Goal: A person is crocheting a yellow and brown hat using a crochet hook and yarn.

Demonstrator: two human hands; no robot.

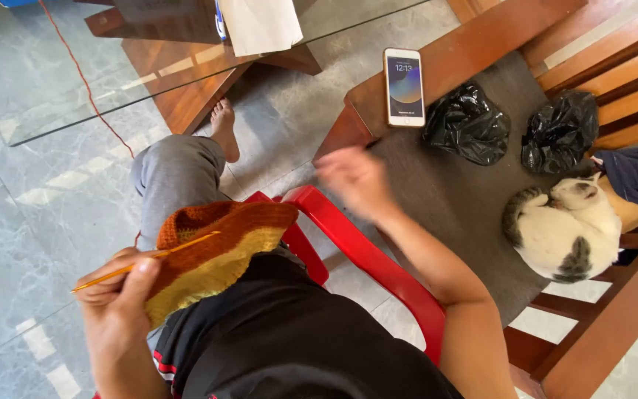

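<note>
My left hand holds a thin yellow crochet hook together with a crocheted piece in brown, orange and yellow bands, resting on my lap. My right hand is stretched out to the right, blurred, over the edge of a wooden bench with a dark grey cushion. It holds nothing that I can see and sits a little below a white smartphone with a lit screen, lying on the bench's wooden edge.
I sit on a red plastic chair. Two crumpled black plastic bags and a curled white-and-grey cat lie on the cushion. A glass-topped table stands in front, with a thin red yarn strand running beneath it.
</note>
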